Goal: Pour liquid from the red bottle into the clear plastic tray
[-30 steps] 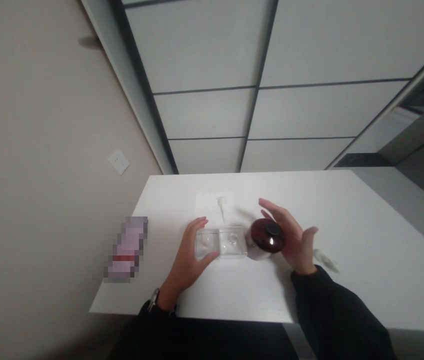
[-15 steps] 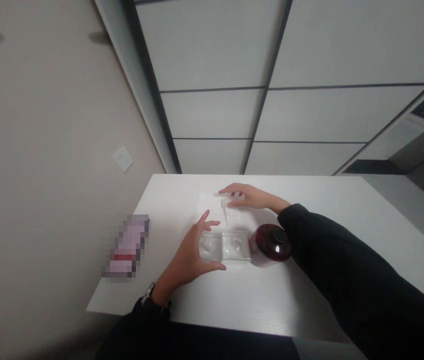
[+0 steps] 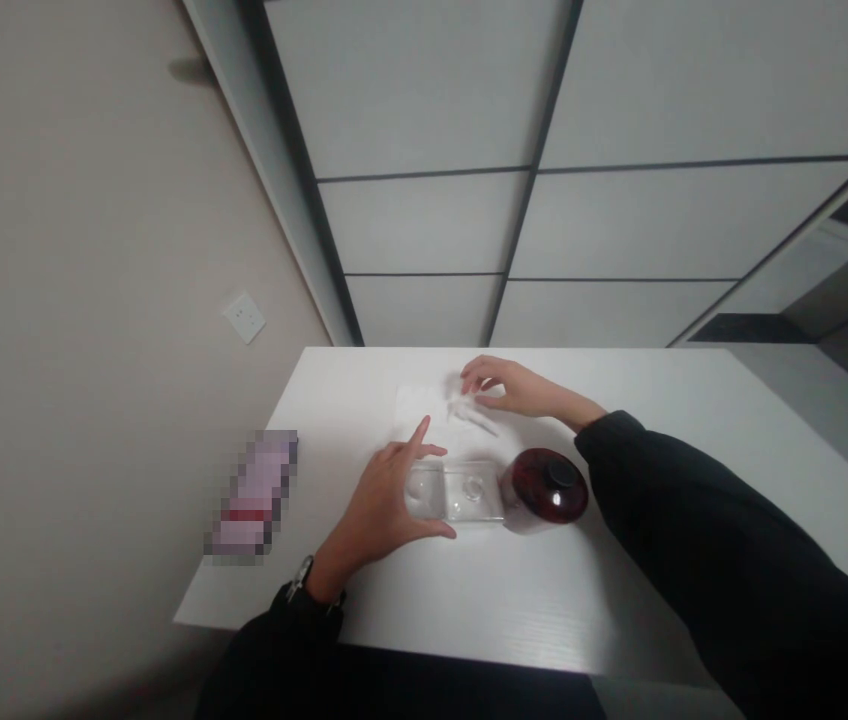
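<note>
My left hand (image 3: 386,500) is spread around the left end of a clear plastic two-compartment box (image 3: 475,508), thumb on the near side and fingers on the far side. Contact with the box cannot be told. A small round clear piece (image 3: 472,488) shows in its right half. Beyond the box lies a thin white sheet, like a tissue (image 3: 418,405), with a raised, folded edge. My right hand (image 3: 510,388) has its fingers curled and thumb drawn in at that edge, apparently pinching it; the fingertips are partly hidden.
A dark red, round-topped container with a black cap (image 3: 548,486) stands right of the box, close to my right sleeve. A pixelated pinkish object (image 3: 255,495) lies at the left edge of the white table (image 3: 424,600). Wall and white panels border the table.
My right hand has shifted slightly right, its outstretched fingers now curled in. The sheet's raised fold has moved right with it. My left hand has barely moved beside the box.
</note>
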Available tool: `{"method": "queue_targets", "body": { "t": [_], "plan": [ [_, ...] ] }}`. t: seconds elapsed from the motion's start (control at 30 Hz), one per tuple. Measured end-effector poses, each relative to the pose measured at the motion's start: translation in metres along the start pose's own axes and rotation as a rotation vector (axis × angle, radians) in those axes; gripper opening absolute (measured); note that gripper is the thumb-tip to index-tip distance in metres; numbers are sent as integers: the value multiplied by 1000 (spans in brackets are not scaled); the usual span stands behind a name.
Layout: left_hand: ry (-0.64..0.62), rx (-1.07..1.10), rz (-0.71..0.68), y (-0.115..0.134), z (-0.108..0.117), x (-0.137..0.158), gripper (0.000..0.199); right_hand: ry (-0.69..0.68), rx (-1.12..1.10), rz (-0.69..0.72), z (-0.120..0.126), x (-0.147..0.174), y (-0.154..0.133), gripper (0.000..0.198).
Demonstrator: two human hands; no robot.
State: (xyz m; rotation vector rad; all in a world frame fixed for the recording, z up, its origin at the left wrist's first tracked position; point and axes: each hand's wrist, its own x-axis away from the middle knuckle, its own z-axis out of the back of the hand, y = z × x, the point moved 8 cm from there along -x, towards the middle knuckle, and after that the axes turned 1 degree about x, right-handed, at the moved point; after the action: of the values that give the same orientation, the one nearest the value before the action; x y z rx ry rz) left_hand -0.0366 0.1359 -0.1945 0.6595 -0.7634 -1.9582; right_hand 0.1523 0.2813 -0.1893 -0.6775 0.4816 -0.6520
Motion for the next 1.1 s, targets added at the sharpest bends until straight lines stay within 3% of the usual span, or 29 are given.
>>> {"method": "queue_targets", "body": {
  "t": [0.27, 0.37, 0.5, 0.6, 0.67, 0.77, 0.83, 0.97, 1.1],
  "plan": [
    [5, 56, -15, 1, -3, -2, 150, -89, 33, -107, -28, 8, 7, 41],
    [22, 56, -21, 1, -3, -2, 146, -118, 34, -134, -26, 8, 1, 29],
    [31, 74, -25, 1, -3, -1, 140, -35, -1, -161, 12, 16, -25, 27],
    [35, 99, -11, -2, -4, -1, 137, 118, -167, -93, 49, 29, -72, 34],
    [34, 111, -12, -3, -4, -1, 136, 128, -211, -22, 58, 37, -108, 37],
    [22, 114, -20, -2, -5, -1, 135, 15, -145, 56, 45, 42, -149, 24],
    [27, 111, -17, -2, -5, -1, 136, -74, -108, 73, 29, 43, -160, 18],
    [46, 118, -24, -3, -4, -1, 138, -156, -36, 56, 8, 42, -158, 28],
    [36, 126, -40, -3, -6, -1, 138, -225, 240, 42, -13, 44, -152, 42]
  ]
}}
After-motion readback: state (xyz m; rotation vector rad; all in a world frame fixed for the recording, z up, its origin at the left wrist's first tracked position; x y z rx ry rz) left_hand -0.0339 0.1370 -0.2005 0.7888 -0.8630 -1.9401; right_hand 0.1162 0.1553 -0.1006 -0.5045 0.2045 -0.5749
